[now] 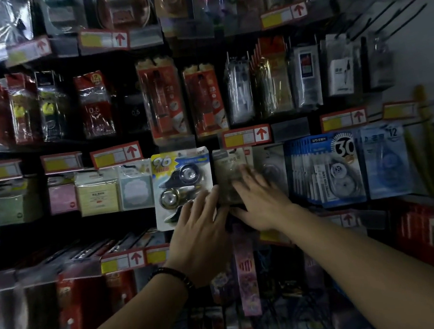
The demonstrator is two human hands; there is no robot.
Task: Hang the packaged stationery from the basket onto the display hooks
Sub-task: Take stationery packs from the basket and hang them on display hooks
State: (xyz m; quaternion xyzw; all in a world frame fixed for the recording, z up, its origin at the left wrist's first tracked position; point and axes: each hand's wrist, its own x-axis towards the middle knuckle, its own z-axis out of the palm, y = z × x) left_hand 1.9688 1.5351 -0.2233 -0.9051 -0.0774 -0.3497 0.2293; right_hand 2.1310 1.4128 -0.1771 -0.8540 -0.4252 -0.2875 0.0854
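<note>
The landmark was the white correction-tape card marked "90", hung on the middle row of the display. Just right of it hung a clear blister pack, blurred and dim, which appeared to be the pack in hand. The right hand lay flat on the front of that pack, fingers spread, pressing and not pinching. The left hand, wearing a dark bead bracelet, reached up below the card, fingers loosely spread, fingertips at the card's lower right corner and the pack's left edge; whether its grip pinched anything could not be told. The hook above the pack was not visible.

Judged step: seating the pack on its hook. Recommended practice: steady the neighbouring card with the left hand, push the pack fully back along the hook, and confirm it hung square below the red price tag. The basket was out of view.
</note>
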